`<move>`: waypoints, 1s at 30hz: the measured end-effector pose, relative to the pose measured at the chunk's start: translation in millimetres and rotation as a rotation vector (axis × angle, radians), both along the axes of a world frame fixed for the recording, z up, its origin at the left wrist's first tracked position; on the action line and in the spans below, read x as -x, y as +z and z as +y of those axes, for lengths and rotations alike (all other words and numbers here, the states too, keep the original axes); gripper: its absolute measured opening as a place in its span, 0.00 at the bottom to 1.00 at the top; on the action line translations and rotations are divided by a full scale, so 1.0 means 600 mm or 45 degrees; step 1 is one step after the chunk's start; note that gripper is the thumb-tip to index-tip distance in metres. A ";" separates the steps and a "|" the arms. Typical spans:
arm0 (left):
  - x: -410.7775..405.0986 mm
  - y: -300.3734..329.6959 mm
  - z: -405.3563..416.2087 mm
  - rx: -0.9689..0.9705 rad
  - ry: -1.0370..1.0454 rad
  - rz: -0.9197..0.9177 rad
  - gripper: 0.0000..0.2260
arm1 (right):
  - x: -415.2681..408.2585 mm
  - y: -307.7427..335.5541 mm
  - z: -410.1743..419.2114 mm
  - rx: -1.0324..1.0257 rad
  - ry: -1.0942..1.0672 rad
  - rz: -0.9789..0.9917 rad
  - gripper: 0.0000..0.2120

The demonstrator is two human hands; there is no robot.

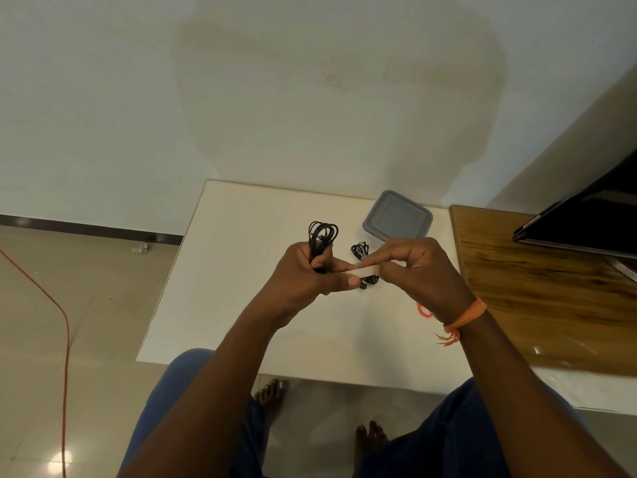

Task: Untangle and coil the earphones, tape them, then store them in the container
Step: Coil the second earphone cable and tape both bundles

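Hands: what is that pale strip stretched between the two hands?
In the head view, a strip of tape spans from the left hand to the right hand.

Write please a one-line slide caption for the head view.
Left hand grips coiled black earphones while right hand pulls tape strip across them, above white table with grey container.

A white table (241,305) carries a grey container (396,217) at its far edge, with a small black cable bundle (360,250) lying just in front of that container.
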State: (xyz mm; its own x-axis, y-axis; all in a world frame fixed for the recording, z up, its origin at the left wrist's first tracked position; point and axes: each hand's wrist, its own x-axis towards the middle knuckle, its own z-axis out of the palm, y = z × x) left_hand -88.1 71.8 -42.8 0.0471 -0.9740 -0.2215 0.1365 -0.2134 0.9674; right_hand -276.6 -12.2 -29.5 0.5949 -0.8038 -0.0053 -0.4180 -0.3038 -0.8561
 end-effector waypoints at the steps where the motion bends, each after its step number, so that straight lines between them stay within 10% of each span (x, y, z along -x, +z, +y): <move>1: 0.001 -0.001 0.000 0.005 0.008 -0.005 0.25 | 0.000 0.000 0.000 0.007 0.003 0.020 0.10; 9: 0.014 0.005 -0.001 0.048 0.051 -0.018 0.24 | 0.003 0.003 -0.004 -0.019 0.002 0.021 0.07; 19: -0.006 0.004 -0.002 0.125 -0.017 0.167 0.22 | 0.014 0.023 -0.013 -0.760 -0.096 -0.606 0.12; 30: -0.012 0.002 0.000 0.053 -0.038 0.307 0.21 | 0.010 0.009 -0.010 -0.319 -0.019 -0.311 0.10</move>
State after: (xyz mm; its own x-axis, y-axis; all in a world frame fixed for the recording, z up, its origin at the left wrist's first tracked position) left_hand -80.8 72.0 -41.6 -0.0310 -0.9828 -0.1822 0.3587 -0.1811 0.9157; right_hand -282.7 -18.2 -24.2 0.5914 -0.8039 -0.0625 -0.1944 -0.0670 -0.9786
